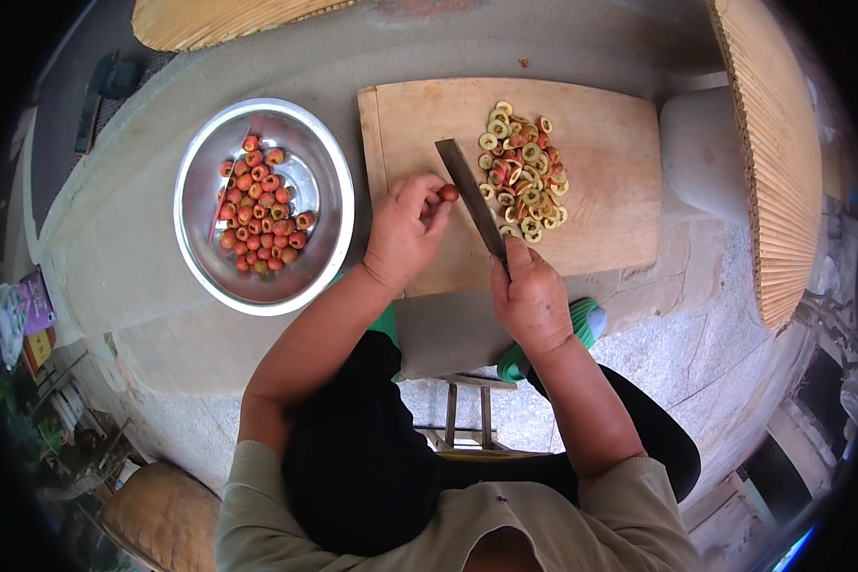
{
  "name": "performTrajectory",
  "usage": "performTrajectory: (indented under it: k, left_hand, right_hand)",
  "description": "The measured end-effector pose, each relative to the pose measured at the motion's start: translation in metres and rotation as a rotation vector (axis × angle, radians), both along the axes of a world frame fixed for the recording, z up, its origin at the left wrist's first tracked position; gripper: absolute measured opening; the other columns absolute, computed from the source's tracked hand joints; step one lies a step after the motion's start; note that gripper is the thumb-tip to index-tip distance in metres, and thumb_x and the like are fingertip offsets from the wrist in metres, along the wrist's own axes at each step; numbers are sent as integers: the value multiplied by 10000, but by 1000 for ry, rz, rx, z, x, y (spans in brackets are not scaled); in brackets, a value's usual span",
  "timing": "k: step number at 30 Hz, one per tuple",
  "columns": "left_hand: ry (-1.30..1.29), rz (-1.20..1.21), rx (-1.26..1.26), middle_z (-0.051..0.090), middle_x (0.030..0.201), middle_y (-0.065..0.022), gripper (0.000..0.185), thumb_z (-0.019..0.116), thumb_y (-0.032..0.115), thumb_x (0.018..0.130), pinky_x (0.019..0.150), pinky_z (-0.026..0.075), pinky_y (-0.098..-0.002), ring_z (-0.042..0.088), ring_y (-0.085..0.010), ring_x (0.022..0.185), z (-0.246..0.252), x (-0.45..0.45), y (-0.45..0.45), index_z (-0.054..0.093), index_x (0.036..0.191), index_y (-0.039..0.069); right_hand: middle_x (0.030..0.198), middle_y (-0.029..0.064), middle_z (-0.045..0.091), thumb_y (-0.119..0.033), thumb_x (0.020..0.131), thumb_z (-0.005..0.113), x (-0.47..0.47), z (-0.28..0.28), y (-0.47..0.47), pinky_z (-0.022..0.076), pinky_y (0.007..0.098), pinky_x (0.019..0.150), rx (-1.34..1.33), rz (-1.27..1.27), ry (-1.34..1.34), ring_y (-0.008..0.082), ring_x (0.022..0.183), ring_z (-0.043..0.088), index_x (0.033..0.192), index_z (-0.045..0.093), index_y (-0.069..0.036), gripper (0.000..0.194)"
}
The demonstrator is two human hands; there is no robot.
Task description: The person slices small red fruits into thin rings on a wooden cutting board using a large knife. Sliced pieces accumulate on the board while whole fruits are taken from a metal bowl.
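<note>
Between the fingertips of my left hand (406, 222) is a small red fruit (449, 192), apparently a haw, held over the left part of a wooden cutting board (608, 236). My right hand (535, 297) grips a kitchen knife (472, 194); its dark blade is seen nearly edge-on and points up and to the left, just right of the fruit. Beyond the blade lies a heap of sliced fruit rings (529, 171), red-skinned and pale inside. Left of the board stands a steel basin (336, 179) with many whole cored red fruits (261, 204) in it.
A thin red stick (219, 214) leans inside the basin. Woven straw-coloured trays (779, 164) (222, 21) stand at the right and far edges. A pale rounded object (701, 150) adjoins the board's right end. Below are a wooden stool (465, 415) and a green slipper (513, 363).
</note>
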State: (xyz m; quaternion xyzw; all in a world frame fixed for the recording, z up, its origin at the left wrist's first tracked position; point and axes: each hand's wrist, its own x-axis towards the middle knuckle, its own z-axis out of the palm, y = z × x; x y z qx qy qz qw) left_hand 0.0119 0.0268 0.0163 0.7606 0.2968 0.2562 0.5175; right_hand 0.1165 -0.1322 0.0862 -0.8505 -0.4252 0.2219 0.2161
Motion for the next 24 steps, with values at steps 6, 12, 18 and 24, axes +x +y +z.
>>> performTrajectory:
  k: [6,12,18,24]
  left_hand:
    - [60,-2,28,642,929,-108,212,724,-38,823,639,585,-333,690,-223,774,0,1,3,622,993,39]
    - [47,-12,148,650,918,-99,235,771,7,787,650,565,-353,682,-247,783,0,1,-3,627,965,59]
    - [63,-25,301,670,943,-86,247,783,-4,781,703,560,-354,690,-238,807,-4,6,-7,645,972,69]
    - [37,23,157,670,925,-79,211,765,4,812,661,567,-335,690,-226,783,-2,0,0,641,973,61]
  right_hand:
    - [862,264,672,-88,925,666,4,3,-4,531,536,650,19,-6,-11,472,761,660,1136,603,-1,237]
    - [860,271,667,-68,920,664,4,2,-4,528,531,653,34,2,16,479,767,657,1130,601,-2,229]
    - [854,247,670,-104,929,652,9,1,-11,533,534,638,77,-21,8,462,740,662,1129,588,-16,227]
    - [848,220,676,-133,933,651,9,0,-11,540,537,636,-9,31,16,447,729,670,1130,585,-37,228]
